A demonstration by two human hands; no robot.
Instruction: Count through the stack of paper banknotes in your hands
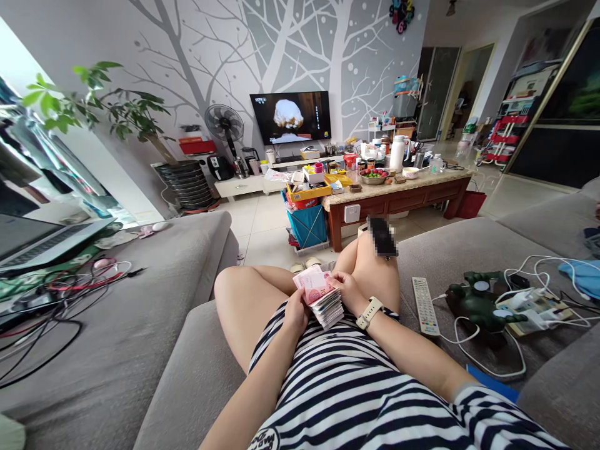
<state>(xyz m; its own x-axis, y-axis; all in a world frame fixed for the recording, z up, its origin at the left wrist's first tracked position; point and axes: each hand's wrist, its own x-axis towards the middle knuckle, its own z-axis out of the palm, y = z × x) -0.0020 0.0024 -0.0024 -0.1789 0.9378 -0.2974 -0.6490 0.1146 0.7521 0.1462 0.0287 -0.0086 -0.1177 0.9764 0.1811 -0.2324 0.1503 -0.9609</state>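
I sit on a grey sofa (pixel 140 325) with a thick stack of pink banknotes (pixel 321 297) over my lap. My left hand (pixel 296 310) is closed around the stack's left side. From the right, my right hand (pixel 345 291) pinches the top note, and a pale watch (pixel 369 312) is on that wrist. A dark phone (pixel 382 236) rests on my right knee.
A white remote (pixel 425 305), a green toy figure (pixel 478 300) and white cables lie on the sofa to my right. A laptop (pixel 42 240) and tangled wires sit at left. Ahead are a cluttered coffee table (pixel 398 187), a blue basket (pixel 307 222), a TV (pixel 290 117) and a fan (pixel 224 123).
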